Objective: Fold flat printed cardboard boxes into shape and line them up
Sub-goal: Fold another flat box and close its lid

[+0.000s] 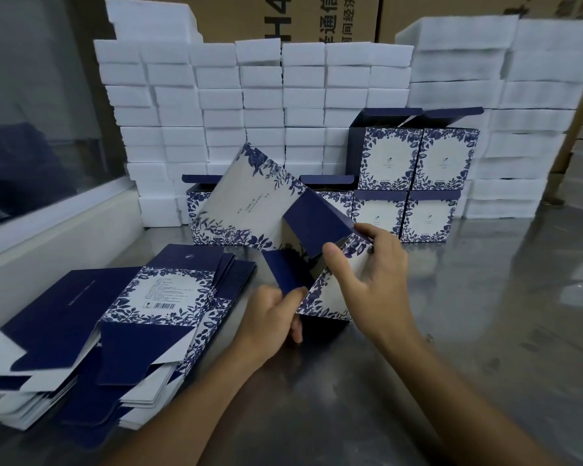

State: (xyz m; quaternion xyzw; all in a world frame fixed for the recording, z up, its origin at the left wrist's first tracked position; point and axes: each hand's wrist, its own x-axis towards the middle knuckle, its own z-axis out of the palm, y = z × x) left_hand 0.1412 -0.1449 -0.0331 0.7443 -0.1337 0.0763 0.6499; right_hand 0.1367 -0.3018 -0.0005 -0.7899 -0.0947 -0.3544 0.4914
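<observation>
A blue-and-white floral printed box is held tilted above the steel table, half opened, with its navy end flaps loose toward me. My left hand pinches one navy flap at the box's near end. My right hand grips the box's right side panel, thumb on the white face and fingers over a navy flap edge. A stack of flat printed boxes lies to the left. Several folded boxes stand behind in two tiers, their lids up.
White foam blocks are piled in a wall across the back and right. Brown cartons stand behind them. A white ledge and a glass pane run along the left. The steel table stretches right of my hands.
</observation>
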